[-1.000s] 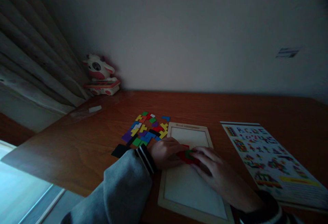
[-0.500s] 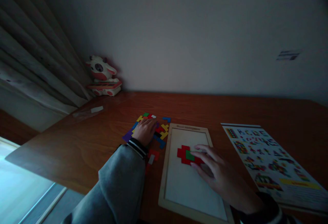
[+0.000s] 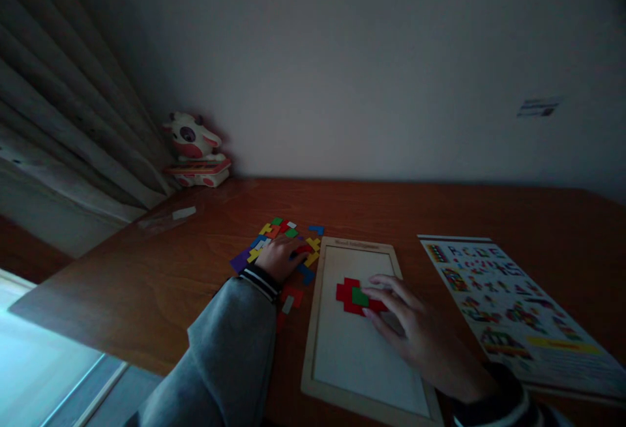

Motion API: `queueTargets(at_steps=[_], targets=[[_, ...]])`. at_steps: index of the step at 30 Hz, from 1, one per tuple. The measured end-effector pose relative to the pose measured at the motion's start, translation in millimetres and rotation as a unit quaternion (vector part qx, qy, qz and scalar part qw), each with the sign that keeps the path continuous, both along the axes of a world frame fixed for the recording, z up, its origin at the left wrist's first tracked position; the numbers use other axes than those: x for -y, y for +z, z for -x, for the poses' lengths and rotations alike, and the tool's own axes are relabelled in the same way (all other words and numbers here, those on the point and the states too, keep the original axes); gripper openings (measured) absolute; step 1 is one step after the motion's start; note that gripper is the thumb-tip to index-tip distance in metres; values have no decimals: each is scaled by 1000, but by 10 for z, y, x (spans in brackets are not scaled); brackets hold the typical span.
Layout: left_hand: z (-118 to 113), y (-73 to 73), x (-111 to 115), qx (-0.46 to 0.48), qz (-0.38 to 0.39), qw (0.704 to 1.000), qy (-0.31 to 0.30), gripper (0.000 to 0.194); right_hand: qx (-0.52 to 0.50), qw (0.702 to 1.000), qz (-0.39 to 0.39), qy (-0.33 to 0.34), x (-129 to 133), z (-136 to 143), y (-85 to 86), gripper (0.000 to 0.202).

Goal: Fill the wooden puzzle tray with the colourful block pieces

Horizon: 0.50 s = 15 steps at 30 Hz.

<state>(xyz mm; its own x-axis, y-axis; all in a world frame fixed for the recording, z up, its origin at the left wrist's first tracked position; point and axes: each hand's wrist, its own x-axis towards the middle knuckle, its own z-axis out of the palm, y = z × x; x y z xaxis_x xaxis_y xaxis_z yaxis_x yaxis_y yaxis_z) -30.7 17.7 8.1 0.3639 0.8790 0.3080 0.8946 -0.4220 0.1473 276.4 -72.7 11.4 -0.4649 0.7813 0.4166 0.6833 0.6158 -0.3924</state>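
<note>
My left hand [image 3: 278, 258] lies low over a spread of coloured block puzzle pieces [image 3: 265, 230] left of the tray. Its thumb points right, apart from the fingers, and I see nothing held in it; some fingertips are hard to make out. Inside the wooden puzzle tray [image 3: 310, 355], red pieces [image 3: 347, 287] surround a green piece [image 3: 360, 296]. My right hand [image 3: 408, 316] is over the tray's right side, open, its thumb and fingers apart, with fingertips at the green piece and the red ones; it covers their right part.
A printed pattern sheet [image 3: 493, 283] lies right of the tray. Red pieces [image 3: 292, 296] and a pale piece [image 3: 288, 304] lie by my left sleeve. A cow-shaped toy [image 3: 193, 147] stands at the back left near the curtain [image 3: 73, 101]. The wall [image 3: 372, 75] borders the table's back.
My left hand has drawn back slightly toward me, uncovering a green piece and others, and its thumb now shows to the right. My right hand stays at the red and green pieces.
</note>
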Motion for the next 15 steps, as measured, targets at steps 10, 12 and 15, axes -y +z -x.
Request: queueTargets(at_steps=[10,12,15], targets=[[29,-46,-6,-13,-15,999,40,28,-3,999,-7,-31,-22,-24,-29,25],[28,-46,-8,-13,-17,999,35,28,-5,1000,-8,-30,-17,-23,-28,25],[37,-39,-13,1,-14,1000,26,26,-6,999,-11,-29,-12,-17,-12,25]])
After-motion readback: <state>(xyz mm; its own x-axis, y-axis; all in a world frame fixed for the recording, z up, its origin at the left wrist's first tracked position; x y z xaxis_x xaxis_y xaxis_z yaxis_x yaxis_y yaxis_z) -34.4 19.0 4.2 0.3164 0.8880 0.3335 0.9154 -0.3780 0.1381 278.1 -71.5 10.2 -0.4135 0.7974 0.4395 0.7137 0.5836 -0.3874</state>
